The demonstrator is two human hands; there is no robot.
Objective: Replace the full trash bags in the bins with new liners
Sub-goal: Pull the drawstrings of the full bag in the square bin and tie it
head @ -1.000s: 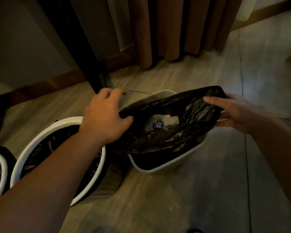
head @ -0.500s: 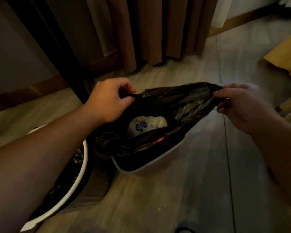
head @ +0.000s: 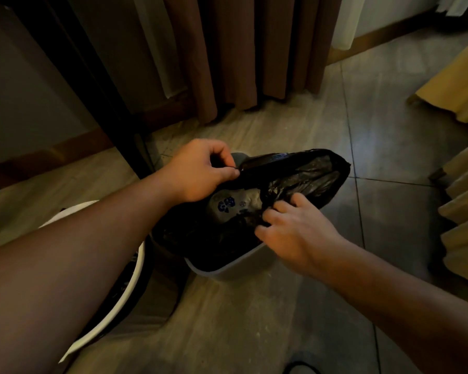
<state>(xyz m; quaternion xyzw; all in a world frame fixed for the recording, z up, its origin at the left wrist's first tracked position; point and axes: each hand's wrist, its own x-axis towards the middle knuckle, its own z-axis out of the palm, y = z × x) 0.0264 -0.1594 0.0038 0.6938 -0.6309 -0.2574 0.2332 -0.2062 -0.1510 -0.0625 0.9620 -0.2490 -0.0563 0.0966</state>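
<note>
Head view, down onto the full black trash bag: sits inside the small white bin on the floor, mouth drawn up above the rim and half gathered, far lip standing in a loose fold. Shows a pale wrapper with blue print through the opening, near the top of the load.

Left hand: pinches the left edge of the film, fingers closed tight on a thin strip. Right hand: grips a bunched fold at the near right of the mouth, fingers curled into the plastic. Looks like the gathering step ahead of the lift-out; no new liner in sight.

Risks, as a judgement:
- Could tear the thin film at the left pinch, with the load on so narrow a strip, if hauled up by it.
- Could spill the wrapper over the open far side if lifted before closing the mouth.
- Might drag the light bin up along with the bag, with no hand on it to steady it.
- Might knock it against the larger round bin, lined in black, just beside on the left.

Farther out: dark upright post behind, brown curtain reaching the floor, yellow cloth at the right edge.
</note>
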